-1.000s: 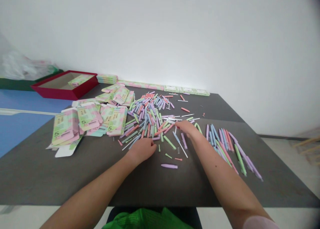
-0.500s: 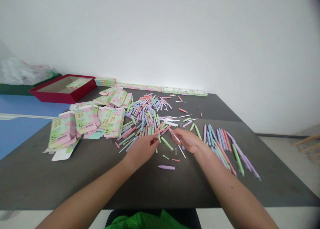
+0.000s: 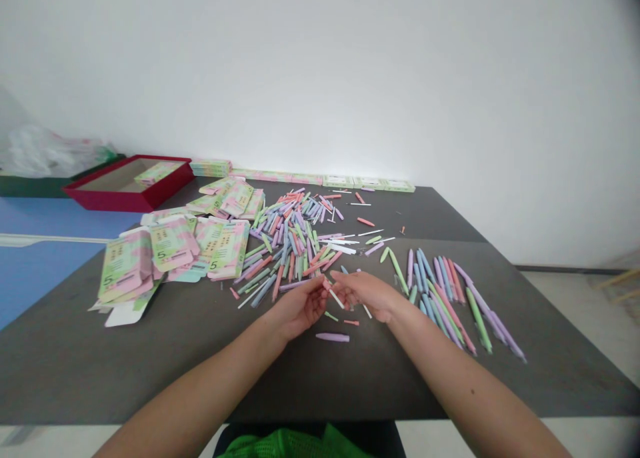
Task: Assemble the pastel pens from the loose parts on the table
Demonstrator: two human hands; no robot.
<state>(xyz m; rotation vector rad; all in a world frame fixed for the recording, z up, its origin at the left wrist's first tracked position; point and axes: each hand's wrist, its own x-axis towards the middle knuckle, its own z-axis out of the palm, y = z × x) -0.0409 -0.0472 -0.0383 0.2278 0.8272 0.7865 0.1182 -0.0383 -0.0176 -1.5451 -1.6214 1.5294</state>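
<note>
Two hands have drawn together since half second ago, when they were apart: left hand [image 3: 301,309] and right hand [image 3: 367,295] now meet over table [image 3: 280,385], suggesting small pieces being joined. Left fingertips look pinched narrow on red piece [image 3: 327,284]; white stick [image 3: 337,299] slants from it, between hands. Right fingers half curled beside stick; cannot tell whether gripping. Lilac barrel [image 3: 333,337] lies nearer wearer. Cartons [image 3: 123,265] show large "5"; smaller print unreadable, no brand legible.

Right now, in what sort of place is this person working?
Probably a small assembly or packing workplace: a heap of pen parts, printed cartons and a group of pens share one dark table.
</note>
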